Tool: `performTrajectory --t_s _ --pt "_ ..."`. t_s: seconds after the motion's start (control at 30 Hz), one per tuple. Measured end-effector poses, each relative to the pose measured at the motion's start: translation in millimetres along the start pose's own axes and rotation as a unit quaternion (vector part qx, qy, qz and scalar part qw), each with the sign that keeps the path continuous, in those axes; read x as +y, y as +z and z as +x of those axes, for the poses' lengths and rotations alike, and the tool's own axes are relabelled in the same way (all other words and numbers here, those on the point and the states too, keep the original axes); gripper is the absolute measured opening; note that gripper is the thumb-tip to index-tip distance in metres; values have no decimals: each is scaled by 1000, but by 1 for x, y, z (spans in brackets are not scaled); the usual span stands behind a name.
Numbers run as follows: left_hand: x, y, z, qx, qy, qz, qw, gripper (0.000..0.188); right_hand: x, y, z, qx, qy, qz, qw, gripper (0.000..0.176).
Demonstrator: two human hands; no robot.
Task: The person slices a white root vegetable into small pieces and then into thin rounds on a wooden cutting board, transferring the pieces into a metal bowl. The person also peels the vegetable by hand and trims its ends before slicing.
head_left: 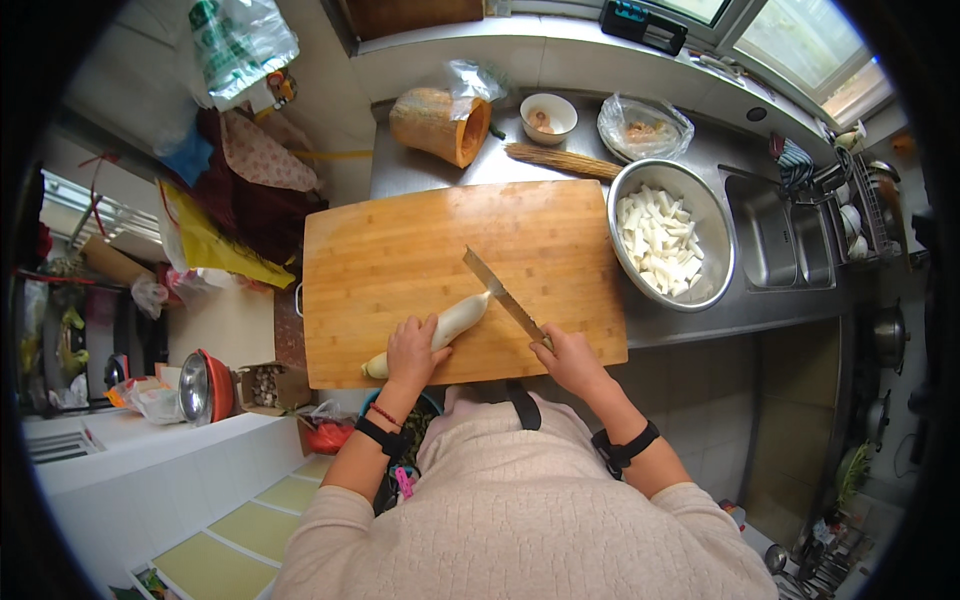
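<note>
A long white radish point(459, 318) lies slantwise on a large wooden cutting board point(390, 255), near its front edge. My left hand point(411, 349) is closed over the radish's middle, pressing it against the board. In my right hand point(568, 358) is the handle of a kitchen knife point(507, 300). Its blade slants up and left across the board, with the edge at the radish's tapered far end. Whether the blade has cut into that tip cannot be made out. Right of the board, a steel bowl point(729, 247) holds many cut white radish sticks point(664, 240).
Behind the board are a cut pumpkin point(427, 124), a white bowl point(549, 136), a straw brush point(562, 159) and a plastic-covered dish point(646, 129). A double sink point(761, 232) is at the right. A cardboard box point(271, 386) and a red basin point(217, 386) stand at the left.
</note>
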State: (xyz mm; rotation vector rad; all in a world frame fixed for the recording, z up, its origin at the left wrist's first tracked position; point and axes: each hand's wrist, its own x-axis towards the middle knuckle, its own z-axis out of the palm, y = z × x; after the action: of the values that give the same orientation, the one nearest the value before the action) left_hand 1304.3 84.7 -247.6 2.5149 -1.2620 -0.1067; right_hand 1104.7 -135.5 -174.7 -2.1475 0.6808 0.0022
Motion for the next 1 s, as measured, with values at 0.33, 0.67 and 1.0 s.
performTrajectory --t_s 0.33,0.67,1.0 --pt "5 -6 1 -2 -15 -1 1000 63 -15 -8 0 -59 23 -30 998 27" --pt "9 5 -5 1 -14 89 996 67 0 31 34 -59 -4 -129 990 23" --pt "-24 -28 14 30 -142 -197 970 52 29 39 27 55 -2 54 997 25"
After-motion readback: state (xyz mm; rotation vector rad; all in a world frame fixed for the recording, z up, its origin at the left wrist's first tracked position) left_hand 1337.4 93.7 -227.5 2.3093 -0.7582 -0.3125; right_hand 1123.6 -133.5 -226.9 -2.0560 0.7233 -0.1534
